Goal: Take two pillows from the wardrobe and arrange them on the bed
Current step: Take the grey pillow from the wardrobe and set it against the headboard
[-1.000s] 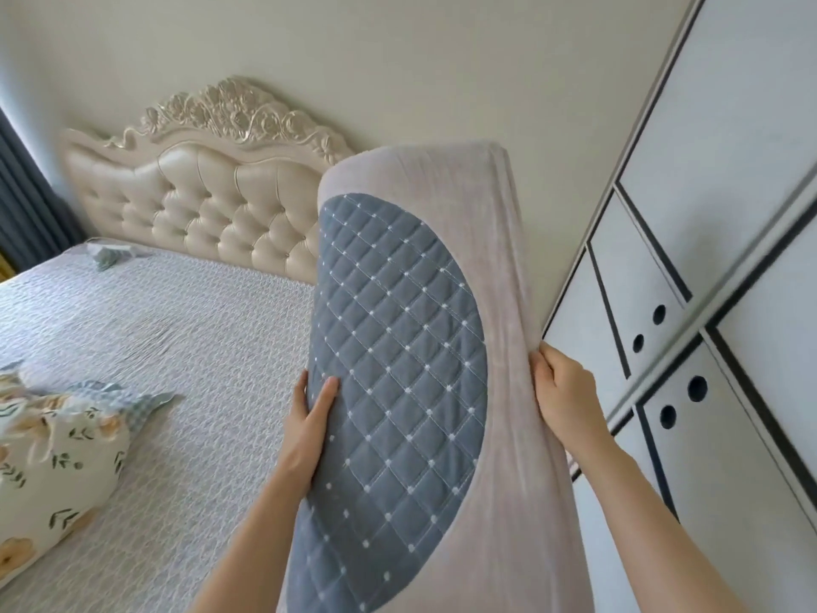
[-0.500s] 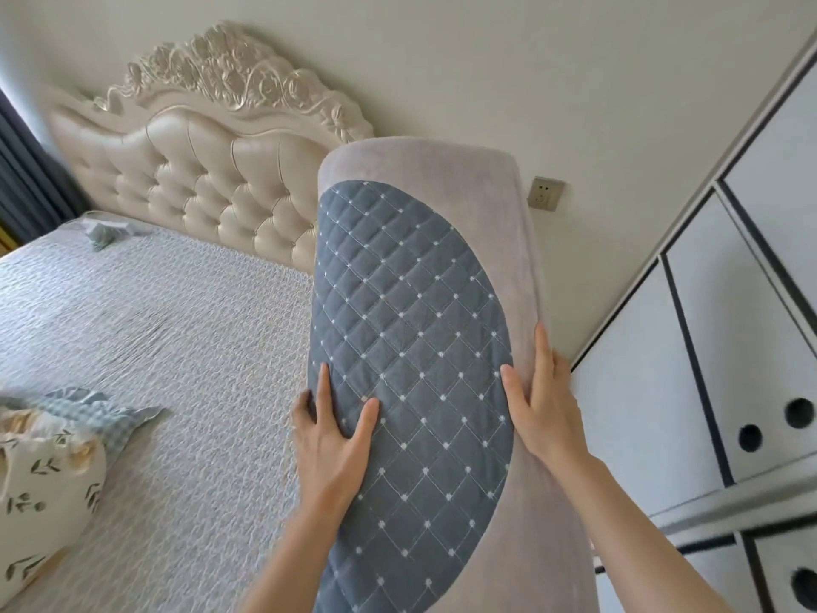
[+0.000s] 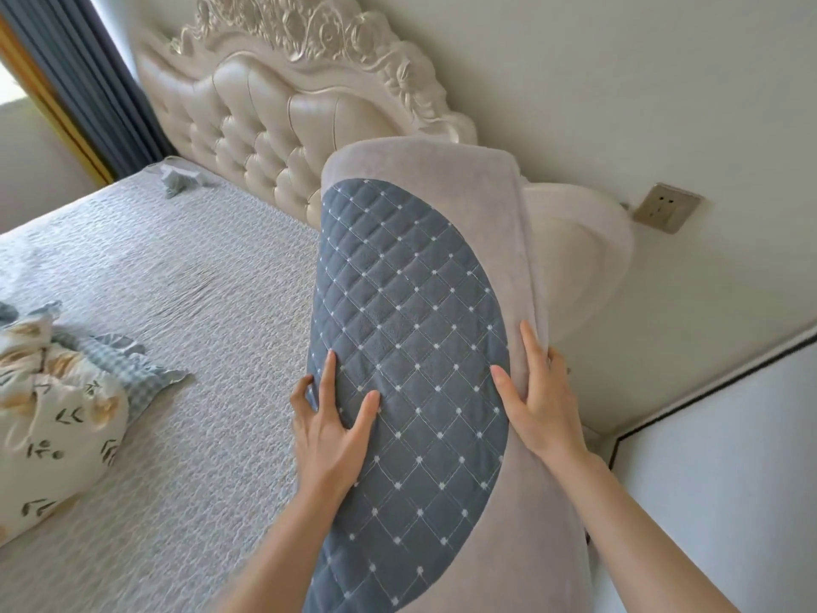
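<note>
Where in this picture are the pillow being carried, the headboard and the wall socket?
pillow [image 3: 411,347]: head view, on its blue quilted panel.
headboard [image 3: 265,112]: head view, on the tufted cream padding.
wall socket [image 3: 665,207]: head view, on its face plate.

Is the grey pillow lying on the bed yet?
No. The grey pillow stands on end, gripped by left hand and right hand.

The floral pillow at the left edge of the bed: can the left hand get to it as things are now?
Probably not at once. The left hand is pressed on the grey quilted pillow, helping the right hand hold it upright. The bedspread toward the floral pillow looks bare, so only this grip hinders.
</note>
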Available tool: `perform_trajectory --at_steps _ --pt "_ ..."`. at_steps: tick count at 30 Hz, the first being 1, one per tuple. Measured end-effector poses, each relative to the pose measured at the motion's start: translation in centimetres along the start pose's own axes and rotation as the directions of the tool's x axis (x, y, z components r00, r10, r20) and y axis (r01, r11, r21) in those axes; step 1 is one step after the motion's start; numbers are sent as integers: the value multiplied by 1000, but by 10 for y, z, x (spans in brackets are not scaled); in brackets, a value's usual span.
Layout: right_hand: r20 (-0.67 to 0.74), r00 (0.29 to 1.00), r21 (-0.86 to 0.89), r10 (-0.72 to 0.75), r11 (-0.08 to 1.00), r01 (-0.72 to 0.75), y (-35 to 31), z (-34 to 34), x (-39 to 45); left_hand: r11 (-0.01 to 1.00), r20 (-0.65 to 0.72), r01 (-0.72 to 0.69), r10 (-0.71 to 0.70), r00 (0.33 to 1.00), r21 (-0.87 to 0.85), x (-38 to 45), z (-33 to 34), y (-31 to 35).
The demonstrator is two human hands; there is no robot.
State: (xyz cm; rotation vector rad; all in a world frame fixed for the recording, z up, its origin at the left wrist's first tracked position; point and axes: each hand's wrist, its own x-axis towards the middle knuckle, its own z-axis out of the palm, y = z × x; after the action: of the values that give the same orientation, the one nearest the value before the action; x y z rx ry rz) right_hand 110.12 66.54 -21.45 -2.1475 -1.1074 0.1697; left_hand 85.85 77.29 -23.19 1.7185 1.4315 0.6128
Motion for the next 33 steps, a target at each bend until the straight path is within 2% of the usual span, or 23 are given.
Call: perform_trajectory --at_steps 6,15,21,30,33 --pt "194 969 7 -154 988 155 35 0 92 990 -109 134 -139 984 -51 34 47 29" --pt "377 886 29 -270 960 280 29 37 181 963 -278 254 -270 922 -94 69 62 39" --pt "496 830 123 -256 967 224 16 75 243 956 -316 272 -294 902 -112 104 70 22" --pt "659 732 25 -174 977 210 11 183 337 912 -293 377 -410 864 -164 203 94 -17" --pt "699 703 50 -134 989 139 16 229 363 900 -327 395 -434 839 -183 240 106 -41"
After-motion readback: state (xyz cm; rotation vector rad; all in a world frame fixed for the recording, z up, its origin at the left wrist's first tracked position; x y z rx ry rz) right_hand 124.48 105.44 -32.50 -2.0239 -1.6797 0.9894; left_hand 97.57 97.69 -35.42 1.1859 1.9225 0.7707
